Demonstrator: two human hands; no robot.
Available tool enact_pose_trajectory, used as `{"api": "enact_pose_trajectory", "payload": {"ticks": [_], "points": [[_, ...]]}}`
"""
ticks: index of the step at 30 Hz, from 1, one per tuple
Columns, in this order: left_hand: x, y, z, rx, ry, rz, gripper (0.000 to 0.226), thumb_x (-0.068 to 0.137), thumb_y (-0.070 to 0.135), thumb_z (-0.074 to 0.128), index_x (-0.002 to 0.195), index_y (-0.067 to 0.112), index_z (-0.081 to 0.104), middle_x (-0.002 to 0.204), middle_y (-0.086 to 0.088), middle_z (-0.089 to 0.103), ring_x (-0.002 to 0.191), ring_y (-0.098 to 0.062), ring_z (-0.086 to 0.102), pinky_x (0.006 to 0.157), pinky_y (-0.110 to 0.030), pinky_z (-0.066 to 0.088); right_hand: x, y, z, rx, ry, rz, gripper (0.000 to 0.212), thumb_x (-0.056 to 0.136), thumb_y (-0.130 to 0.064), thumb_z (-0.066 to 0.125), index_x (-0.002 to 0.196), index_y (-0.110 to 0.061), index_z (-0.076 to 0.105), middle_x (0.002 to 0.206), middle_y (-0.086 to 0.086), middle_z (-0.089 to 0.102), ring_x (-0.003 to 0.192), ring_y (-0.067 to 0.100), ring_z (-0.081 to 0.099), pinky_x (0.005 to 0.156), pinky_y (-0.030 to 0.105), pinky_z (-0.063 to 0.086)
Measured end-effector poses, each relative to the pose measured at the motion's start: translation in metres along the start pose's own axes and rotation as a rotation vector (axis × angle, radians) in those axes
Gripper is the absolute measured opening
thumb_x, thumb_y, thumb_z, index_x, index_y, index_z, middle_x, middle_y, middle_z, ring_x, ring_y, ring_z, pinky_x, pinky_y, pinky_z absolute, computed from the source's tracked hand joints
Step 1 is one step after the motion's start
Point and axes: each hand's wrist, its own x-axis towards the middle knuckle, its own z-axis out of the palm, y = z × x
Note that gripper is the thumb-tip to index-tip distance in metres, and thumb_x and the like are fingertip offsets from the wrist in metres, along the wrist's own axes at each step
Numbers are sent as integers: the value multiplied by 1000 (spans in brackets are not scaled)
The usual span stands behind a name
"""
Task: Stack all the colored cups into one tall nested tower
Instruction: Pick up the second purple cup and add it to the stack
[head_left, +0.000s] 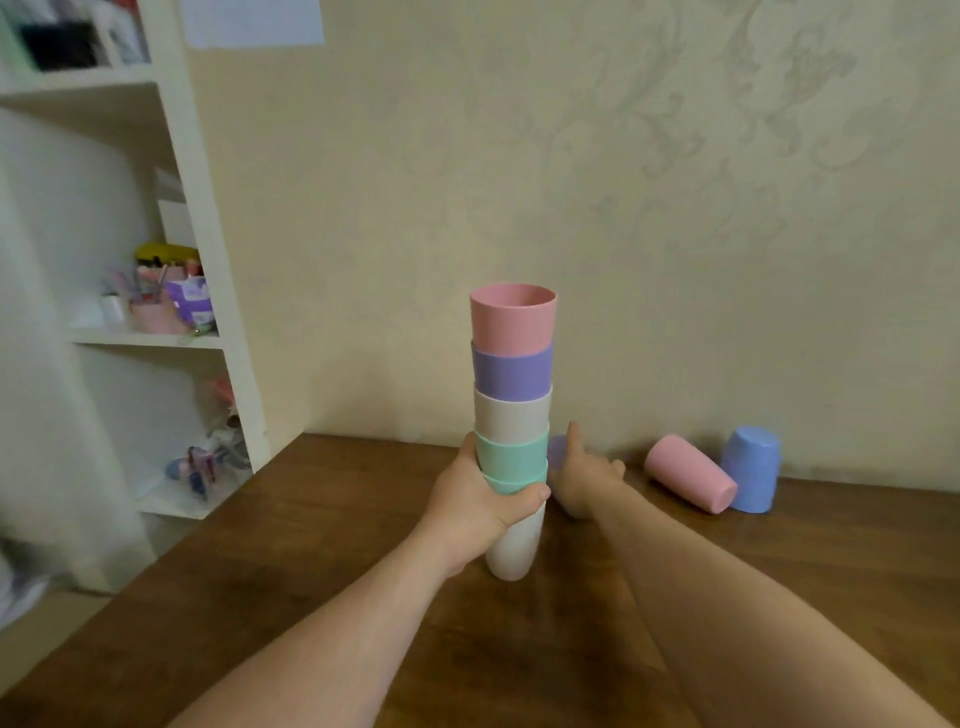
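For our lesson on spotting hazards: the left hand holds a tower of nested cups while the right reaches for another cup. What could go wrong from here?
1. The tower is tall and the left hand grips it low down, so the pink top cup could sway or tip.
2. The right hand reaches close past the tower for a purple cup behind it, and may bump the tower.
3. The pink cup lying on its side could roll along the table.

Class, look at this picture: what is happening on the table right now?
A person is nesting cups into a tower. The left hand grips the tower low down, around the green and white cups; pink sits on top, over purple and cream. The right hand reaches behind the tower towards a purple cup that is mostly hidden. A pink cup lies on its side and a blue cup stands upside down, both unstacked.
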Motion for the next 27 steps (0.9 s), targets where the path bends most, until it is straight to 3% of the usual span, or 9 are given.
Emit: {"api": "enact_pose_trajectory", "payload": {"ticks": [3,8,11,13,15,19,22,25,27], "points": [[-2,-1,-1,2,-10,0,71,56,52,93,120,41,63,112,16,80,103,-6,77,88,-36,64,-4,13,9,-47,-20,-3,99,94,-63,53,168,-36,-6,157,19,52,146,42,44,115,54,38],[-10,6,5,-30,-15,-1,69,62,46,93,124,41,63,112,15,79,102,-7,76,84,-32,61,-49,31,-32,-35,-90,26,128,72,-37,80,172,-30,1,153,10,54,129,36,61,94,37,56],[-21,13,20,-47,-62,3,75,60,51,92,127,43,61,115,14,78,104,-9,76,90,-38,64,-78,57,-45,172,-7,10,84,70,-18,88,145,-23,50,129,5,64,107,23,66,89,41,63],[-31,17,34,-60,-81,4,81,58,55,90,131,41,60,116,14,78,105,-10,76,92,-40,64,-100,78,-45,396,51,7,62,75,-5,89,121,-26,54,115,3,64,91,15,63,70,30,61],[-39,21,46,-77,-70,-2,83,55,58,90,131,39,61,115,14,79,104,-10,77,94,-41,64,-119,96,-44,543,85,37,73,75,-2,89,128,-25,43,113,4,62,88,14,65,59,25,58],[-55,26,60,-104,-61,-10,76,58,54,93,126,39,62,113,15,80,103,-7,77,95,-41,64,-143,118,-39,675,175,56,104,61,-4,91,145,-31,35,118,1,65,98,24,73,76,44,69],[-64,30,58,-113,-92,-5,70,70,38,99,129,41,60,119,15,79,104,0,75,91,-32,62,-156,125,-34,724,191,24,114,58,-6,92,155,-30,36,119,-3,67,100,22,74,75,38,66],[-65,42,48,-150,-151,55,97,76,27,100,153,44,42,131,21,73,106,11,72,91,-24,57,-164,126,-34,762,173,23,101,64,0,91,148,-31,44,117,-2,69,99,22,73,75,39,66],[-61,59,40,-221,-142,68,115,80,28,97,167,44,23,136,26,66,109,16,68,102,-32,56,-165,126,-33,779,169,18,96,67,5,90,145,-30,46,116,0,69,98,24,73,77,41,67]]}}
